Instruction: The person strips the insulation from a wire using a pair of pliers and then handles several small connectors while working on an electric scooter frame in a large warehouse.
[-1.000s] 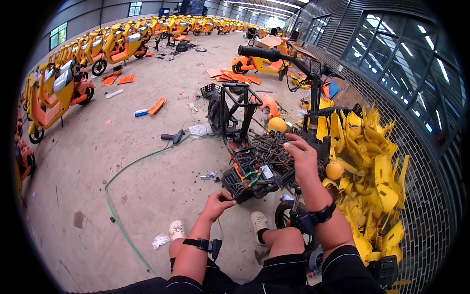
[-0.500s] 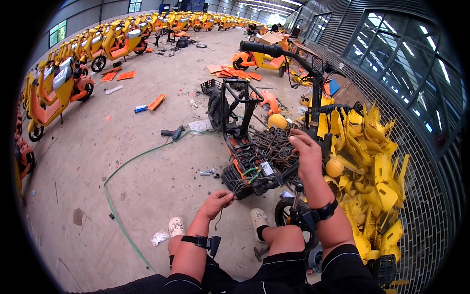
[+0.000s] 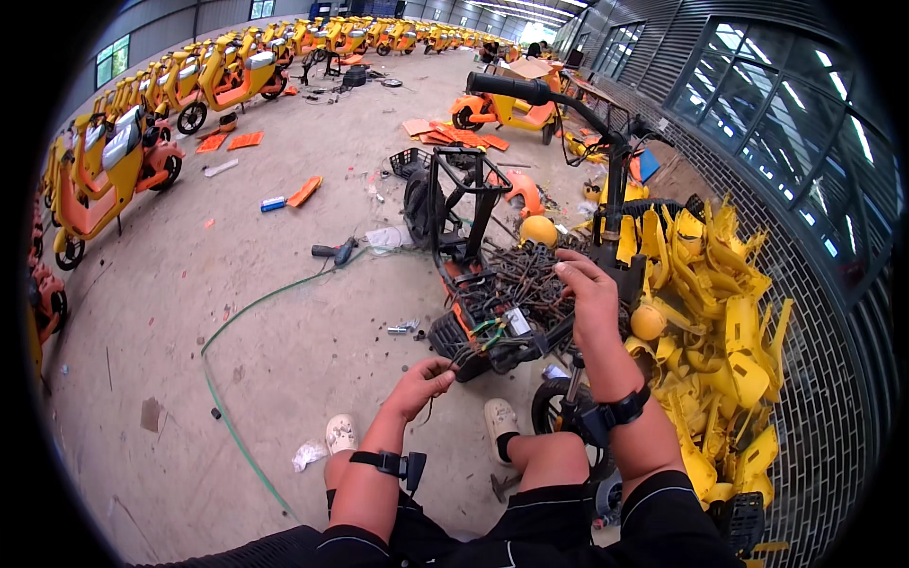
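Note:
A stripped black scooter frame (image 3: 458, 227) stands before me, its handlebar grip (image 3: 507, 88) at upper right. My left hand (image 3: 422, 388) pinches a thin dark cable (image 3: 431, 411) beside the frame's lower front corner; a short end hangs below the fingers. Green and dark wires (image 3: 494, 333) run over that corner. My right hand (image 3: 591, 295) is raised beside the front column, its fingers apart and no object visible in them. Behind it, a heap of dark metal parts (image 3: 525, 280) fills the frame's middle. The scooter's front wheel (image 3: 551, 409) is by my knee.
Yellow plastic panels (image 3: 729, 350) pile up against the brick wall at right. A power drill (image 3: 335, 252) and a green hose (image 3: 220, 379) lie on the floor at left. Orange panels (image 3: 454, 134) lie farther back. Rows of yellow scooters (image 3: 237, 80) stand beyond.
My left hand has shifted slightly up with the cable. My right hand stays nearly in place, and the view has tilted a little.

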`<state>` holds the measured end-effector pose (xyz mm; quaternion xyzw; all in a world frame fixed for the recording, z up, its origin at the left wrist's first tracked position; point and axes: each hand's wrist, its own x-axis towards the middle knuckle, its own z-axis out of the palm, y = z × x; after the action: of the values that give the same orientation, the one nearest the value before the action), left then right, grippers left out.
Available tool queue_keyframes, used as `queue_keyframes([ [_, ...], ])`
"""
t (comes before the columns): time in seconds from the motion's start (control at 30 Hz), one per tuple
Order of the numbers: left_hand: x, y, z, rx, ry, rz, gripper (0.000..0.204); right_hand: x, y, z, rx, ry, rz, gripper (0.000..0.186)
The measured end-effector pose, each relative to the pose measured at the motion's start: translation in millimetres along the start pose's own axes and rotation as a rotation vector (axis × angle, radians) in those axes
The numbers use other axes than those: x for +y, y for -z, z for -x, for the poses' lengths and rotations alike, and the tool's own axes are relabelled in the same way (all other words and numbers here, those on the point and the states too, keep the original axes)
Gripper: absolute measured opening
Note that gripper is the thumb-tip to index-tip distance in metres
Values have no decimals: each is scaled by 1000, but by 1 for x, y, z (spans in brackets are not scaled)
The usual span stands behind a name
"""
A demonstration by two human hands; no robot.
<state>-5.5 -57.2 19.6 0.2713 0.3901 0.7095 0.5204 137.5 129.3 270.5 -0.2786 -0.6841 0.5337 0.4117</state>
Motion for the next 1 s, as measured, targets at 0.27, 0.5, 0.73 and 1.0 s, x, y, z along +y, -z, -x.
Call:
queue_keyframes([
  [0.27, -2, 1, -1, -15, -17, -125, 24, -6, 4, 1, 10, -4, 32, 14],
  [0.5, -5, -5, -6, 60, -57, -100, 19, 3, 10, 5, 3, 4, 35, 12],
  [0.73, -11, -2, -13, 180, -22, -247, 23, 22, 10, 2, 24, 16, -70, 10],
  [1.0, -16, 9, -13, 408, 16, -339, 19, 52, 31, -11, 436, 66, -149, 21],
])
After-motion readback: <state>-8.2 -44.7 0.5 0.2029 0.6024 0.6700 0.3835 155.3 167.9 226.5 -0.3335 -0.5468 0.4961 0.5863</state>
